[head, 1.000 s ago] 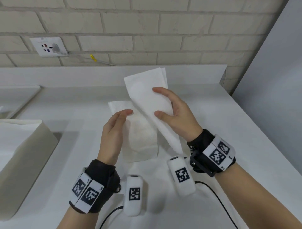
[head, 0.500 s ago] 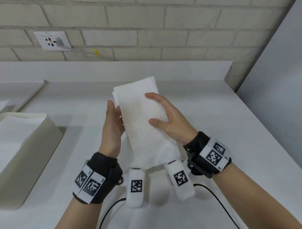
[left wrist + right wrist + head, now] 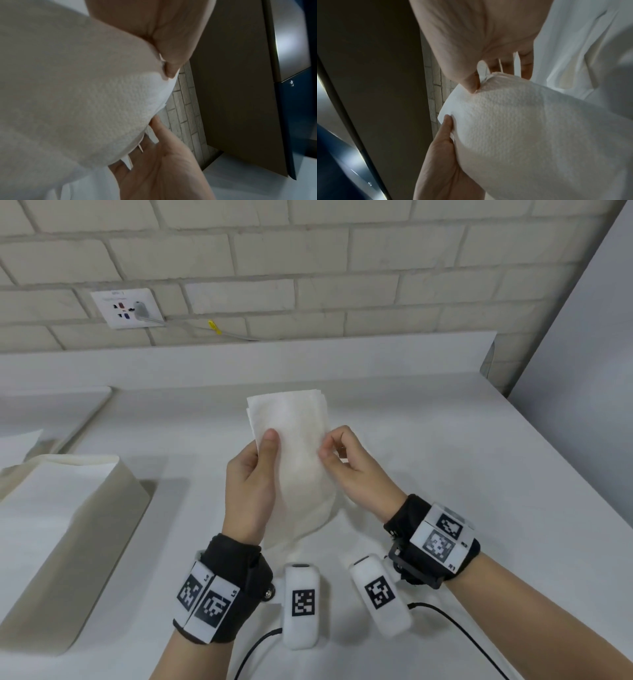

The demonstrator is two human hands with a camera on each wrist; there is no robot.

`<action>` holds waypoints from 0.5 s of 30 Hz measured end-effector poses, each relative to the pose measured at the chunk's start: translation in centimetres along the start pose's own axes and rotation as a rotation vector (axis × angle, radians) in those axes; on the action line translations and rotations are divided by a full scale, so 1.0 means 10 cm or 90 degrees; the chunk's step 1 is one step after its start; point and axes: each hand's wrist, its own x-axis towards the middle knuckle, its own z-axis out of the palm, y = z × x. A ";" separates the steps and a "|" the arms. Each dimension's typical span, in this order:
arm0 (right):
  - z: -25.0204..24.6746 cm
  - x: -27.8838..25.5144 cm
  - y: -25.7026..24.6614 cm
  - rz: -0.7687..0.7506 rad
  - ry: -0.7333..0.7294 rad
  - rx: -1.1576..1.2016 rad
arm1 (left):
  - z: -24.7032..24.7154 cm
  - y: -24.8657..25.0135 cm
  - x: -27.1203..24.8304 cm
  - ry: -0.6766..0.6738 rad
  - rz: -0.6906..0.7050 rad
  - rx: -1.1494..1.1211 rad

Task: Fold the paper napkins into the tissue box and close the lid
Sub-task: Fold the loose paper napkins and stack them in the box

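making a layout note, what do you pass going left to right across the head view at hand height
cream open tissue box → left hand gripping the left edge of the folded white paper napkin → right hand pinching its right edge → bare white countertop → grey panel at the far right

White table (image 3: 428, 474), matte, with a raised back ledge. Brick wall (image 3: 342, 268), painted pale, behind it. White socket plate (image 3: 127, 308) on the wall, upper left, one plug inserted; a cable with a yellow tag (image 3: 214, 326) leads from it to the right. Grey panel (image 3: 582, 364) stands at the table's right side.
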 end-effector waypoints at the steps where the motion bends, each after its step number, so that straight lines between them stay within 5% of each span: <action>1: 0.01 0.00 0.00 0.003 -0.027 0.011 | 0.00 0.01 0.00 0.002 0.001 0.002; 8: -0.10 0.18 0.10 0.085 -0.090 -0.061 | -0.10 -0.14 0.06 0.033 -0.026 0.045; 12: -0.37 0.52 0.30 0.166 0.035 -0.258 | -0.27 -0.19 0.08 0.088 -0.014 0.081; 15: -0.47 0.70 0.47 0.278 -0.009 -0.396 | -0.35 -0.17 0.09 0.122 -0.021 0.083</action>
